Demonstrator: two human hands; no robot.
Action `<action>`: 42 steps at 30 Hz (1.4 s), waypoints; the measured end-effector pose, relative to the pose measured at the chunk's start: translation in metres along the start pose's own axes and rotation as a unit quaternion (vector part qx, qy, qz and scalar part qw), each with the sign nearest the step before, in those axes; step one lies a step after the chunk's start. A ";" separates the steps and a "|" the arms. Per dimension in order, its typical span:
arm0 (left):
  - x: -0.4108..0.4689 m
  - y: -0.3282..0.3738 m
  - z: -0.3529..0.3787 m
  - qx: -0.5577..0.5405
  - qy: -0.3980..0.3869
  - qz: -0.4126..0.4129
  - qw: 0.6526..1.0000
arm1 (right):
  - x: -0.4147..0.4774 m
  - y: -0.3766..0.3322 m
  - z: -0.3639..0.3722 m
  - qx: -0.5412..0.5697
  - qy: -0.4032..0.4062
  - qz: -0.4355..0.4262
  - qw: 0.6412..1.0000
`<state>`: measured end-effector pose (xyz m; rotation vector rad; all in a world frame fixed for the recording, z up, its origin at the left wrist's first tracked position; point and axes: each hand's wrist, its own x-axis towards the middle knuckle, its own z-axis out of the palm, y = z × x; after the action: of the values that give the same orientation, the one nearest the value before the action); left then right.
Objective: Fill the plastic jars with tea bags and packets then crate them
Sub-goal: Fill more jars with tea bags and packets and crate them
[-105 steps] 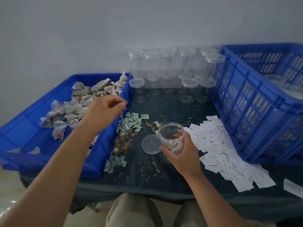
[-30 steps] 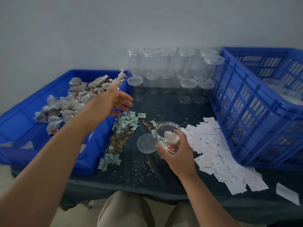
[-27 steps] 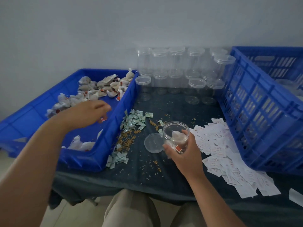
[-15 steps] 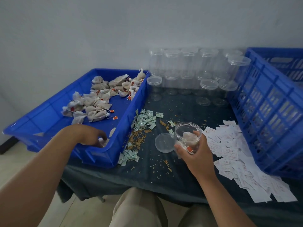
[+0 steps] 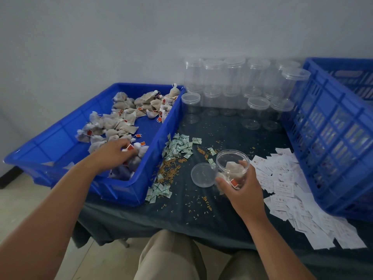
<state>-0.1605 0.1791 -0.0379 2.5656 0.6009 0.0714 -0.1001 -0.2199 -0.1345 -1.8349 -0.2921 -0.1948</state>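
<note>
My right hand (image 5: 241, 190) grips a clear plastic jar (image 5: 232, 164) with its mouth open, and a few tea bags with red tags lie inside it. The jar's lid (image 5: 202, 174) lies flat on the cloth just to its left. My left hand (image 5: 116, 152) reaches into the blue tray (image 5: 60, 142) and its fingers curl round a tea bag (image 5: 129, 149) in the near pile. More tea bags (image 5: 125, 116) are heaped further back in the tray. Small green packets (image 5: 178, 146) are scattered beside the tray's right wall.
Several empty lidded jars (image 5: 238, 87) stand stacked at the back of the table. A tall blue crate (image 5: 331, 134) fills the right side. White paper slips (image 5: 286, 188) are strewn in front of it. Loose grains (image 5: 169, 168) dot the dark cloth. My knees show below the table edge.
My left hand has left the jar, swung back over the tray and come down on a tea bag in the near pile. The jar in my right hand now holds more tea bags.
</note>
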 end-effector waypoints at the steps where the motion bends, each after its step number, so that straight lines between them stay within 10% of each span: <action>1: -0.001 0.002 0.000 -0.009 0.011 -0.008 1.000 | 0.000 0.000 0.000 0.000 0.001 0.002 1.000; 8: -0.005 0.004 -0.011 -0.191 0.010 -0.091 0.977 | -0.001 -0.003 0.000 0.002 0.003 0.009 1.000; 18: -0.028 0.075 -0.048 -0.384 0.172 0.003 0.907 | 0.000 -0.002 0.000 -0.018 0.004 0.007 1.000; 23: -0.036 0.143 -0.049 -0.477 0.067 0.091 0.872 | 0.000 0.000 -0.001 -0.034 0.000 -0.003 0.999; 29: -0.038 0.212 0.004 -0.368 -0.039 0.161 0.915 | 0.000 -0.001 -0.001 -0.031 0.003 0.001 0.999; 42: -0.044 0.267 0.058 -0.313 -0.178 -0.014 0.933 | 0.001 -0.003 -0.003 -0.005 0.002 -0.008 1.000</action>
<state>-0.0834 -0.0743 0.0428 1.8842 0.3906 -0.1824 -0.0997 -0.2221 -0.1307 -1.8431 -0.3031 -0.2120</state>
